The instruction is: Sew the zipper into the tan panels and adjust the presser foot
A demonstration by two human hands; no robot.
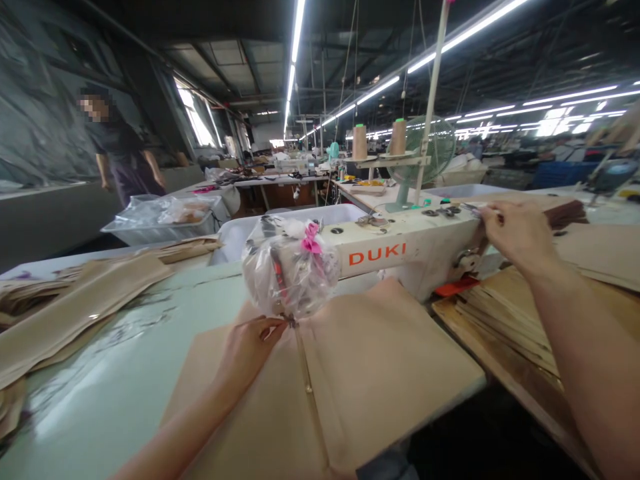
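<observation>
We judge we are lining up the fabric [360, 373], flat on the table [150, 333] under the machine [400, 250] needle, left hand [247, 350] pinching its seam, right hand [515, 233] atop the machine, grip unclear; next needs a straight feed.

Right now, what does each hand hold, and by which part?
Left hand pinches the tan fabric at its centre seam; right hand pinches a small metal object, unidentifiable.
</observation>
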